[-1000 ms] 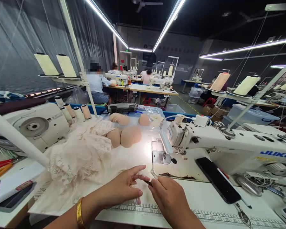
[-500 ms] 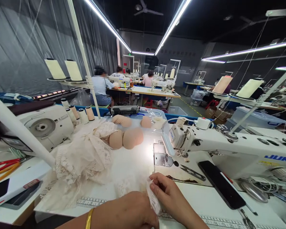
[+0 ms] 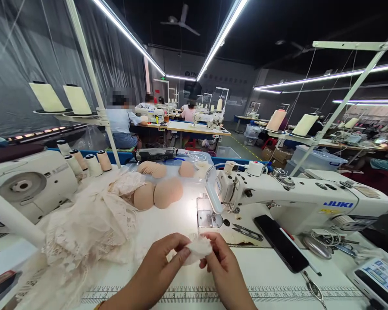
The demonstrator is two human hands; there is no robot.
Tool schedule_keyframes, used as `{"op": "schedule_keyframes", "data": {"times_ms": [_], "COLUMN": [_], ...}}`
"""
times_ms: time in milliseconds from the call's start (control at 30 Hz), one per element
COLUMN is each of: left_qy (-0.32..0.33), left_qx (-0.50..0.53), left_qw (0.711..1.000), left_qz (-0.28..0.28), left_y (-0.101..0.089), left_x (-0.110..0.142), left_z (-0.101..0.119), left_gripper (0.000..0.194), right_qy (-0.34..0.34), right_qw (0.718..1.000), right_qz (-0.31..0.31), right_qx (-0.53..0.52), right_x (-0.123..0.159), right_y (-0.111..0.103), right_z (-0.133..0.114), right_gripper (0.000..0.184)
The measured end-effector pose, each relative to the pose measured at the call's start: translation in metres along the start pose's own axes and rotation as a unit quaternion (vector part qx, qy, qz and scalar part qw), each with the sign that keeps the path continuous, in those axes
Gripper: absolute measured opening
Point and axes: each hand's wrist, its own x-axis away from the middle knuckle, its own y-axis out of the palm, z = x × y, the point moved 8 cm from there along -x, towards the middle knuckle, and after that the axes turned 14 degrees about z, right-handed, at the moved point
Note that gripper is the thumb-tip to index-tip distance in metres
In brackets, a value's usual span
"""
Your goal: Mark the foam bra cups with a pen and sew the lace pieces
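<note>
Between my two hands is a small piece of white lace fabric [image 3: 200,249], held up over the table in front of the sewing machine [image 3: 278,193]. My left hand [image 3: 166,262] pinches its left edge between thumb and fingers. On the other side, my right hand [image 3: 221,258] grips the right edge with thumb and forefinger. Left of my hands lies a heap of cream lace fabric [image 3: 93,224]. Beige bra cups [image 3: 168,192] rest behind it on the white tabletop. The metal needle plate [image 3: 210,218] is just beyond my hands, lit by the machine lamp.
Thread snips [image 3: 248,232] and a black phone [image 3: 281,243] lie right of the needle plate. A printed ruler [image 3: 181,294] runs along the front edge. Thread cones [image 3: 92,165] stand by a second machine [image 3: 29,185] at left. A co-worker [image 3: 119,120] sits ahead.
My left hand has come up from low over the ruler to the left edge of the lace piece, which both hands now hold. The view has turned to the right.
</note>
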Motion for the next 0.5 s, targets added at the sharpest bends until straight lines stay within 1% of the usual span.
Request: {"op": "schedule_keyframes", "data": {"times_ms": [33, 67, 100, 133, 167, 233, 300, 400, 500], "left_qy": [-0.062, -0.115, -0.154, -0.182, -0.199, -0.216, -0.221, -0.224, -0.22], "left_qx": [0.064, 0.125, 0.176, 0.216, 0.244, 0.279, 0.304, 0.322, 0.327], "left_qw": [0.996, 0.985, 0.972, 0.959, 0.949, 0.936, 0.926, 0.915, 0.909], "left_qz": [0.004, 0.01, 0.01, 0.007, 0.006, 0.012, 0.038, 0.096, 0.137], "left_y": [-0.002, -0.004, -0.005, -0.005, -0.004, -0.003, -0.004, -0.009, -0.013], "left_x": [-0.003, -0.004, -0.004, -0.004, -0.003, -0.001, 0.002, 0.004, 0.004], "left_z": [-0.006, -0.011, -0.014, -0.015, -0.015, -0.014, -0.011, -0.007, -0.01], "left_gripper": [0.038, 0.044, 0.048, 0.049, 0.049, 0.048, 0.051, 0.057, 0.062], "right_qy": [-0.02, -0.043, -0.057, -0.057, -0.041, 0.017, 0.058, 0.054, 0.033], "right_qw": [1.0, 0.999, 0.998, 0.998, 0.998, 0.995, 0.989, 0.989, 0.989], "right_qz": [-0.006, -0.011, -0.016, -0.025, -0.036, -0.054, -0.052, -0.028, 0.009], "right_qx": [0.013, 0.019, 0.015, -0.001, -0.027, -0.084, -0.123, -0.135, -0.145], "right_x": [-0.002, -0.005, -0.007, -0.008, -0.009, -0.008, -0.005, -0.003, -0.003], "right_y": [-0.003, -0.007, -0.009, -0.01, -0.009, -0.004, 0.002, 0.005, 0.001], "right_z": [-0.006, -0.013, -0.019, -0.022, -0.023, -0.021, -0.019, -0.024, -0.029], "right_gripper": [0.034, 0.038, 0.042, 0.043, 0.043, 0.043, 0.045, 0.046, 0.048]}}
